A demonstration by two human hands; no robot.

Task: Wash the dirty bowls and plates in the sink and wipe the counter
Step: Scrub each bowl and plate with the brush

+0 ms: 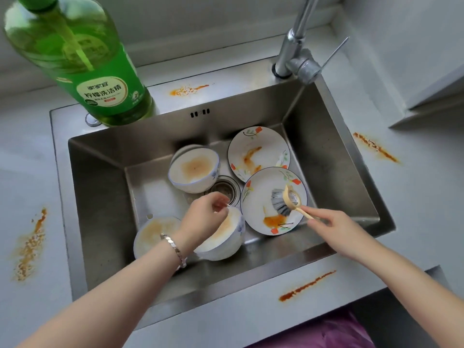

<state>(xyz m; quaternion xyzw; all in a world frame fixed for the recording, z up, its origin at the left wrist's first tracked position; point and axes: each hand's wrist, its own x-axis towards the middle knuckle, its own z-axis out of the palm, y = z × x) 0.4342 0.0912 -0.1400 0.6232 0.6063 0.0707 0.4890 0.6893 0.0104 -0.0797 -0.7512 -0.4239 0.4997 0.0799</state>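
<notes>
Steel sink [100,197]: fills the middle of the frame and holds bowls, two plates and a brush. A round drain [226,189] sits in its floor.
Upper bowl [194,169]: white with a blue rim, tilted, with a brown stain inside. It lies just above the drain, and a second rim shows right behind it.
Held bowl [226,237]: tipped on its side below the drain, with an orange-brown film inside.
Lower-left bowl [150,232]: smeared orange inside and partly hidden by the left forearm.
Upper plate [258,154]: floral, streaked orange, leaning in the sink's upper right.
Lower plate [266,207]: floral, overlapping the upper plate's lower edge, with an orange blot near its lower rim.
Left hand [203,214]: fingers curled, pinching the held bowl's rim. A bracelet [175,247] is on the wrist.
Right hand [334,227]: pinches the wooden handle of the brush [286,199], whose grey bristles rest on the lower plate.
Bottle [82,59]: green, in the upper left on the sink's rim, part full of green liquid.
Label [104,92]: reads 家家宜 and 柠檬洗洁精. The smaller print and the brush's sticker are unreadable.
Faucet [296,46]: chrome, at the upper right.
Counter [426,197]: pale, with orange crumbly smears to the left, right, above and below the sink.
</notes>
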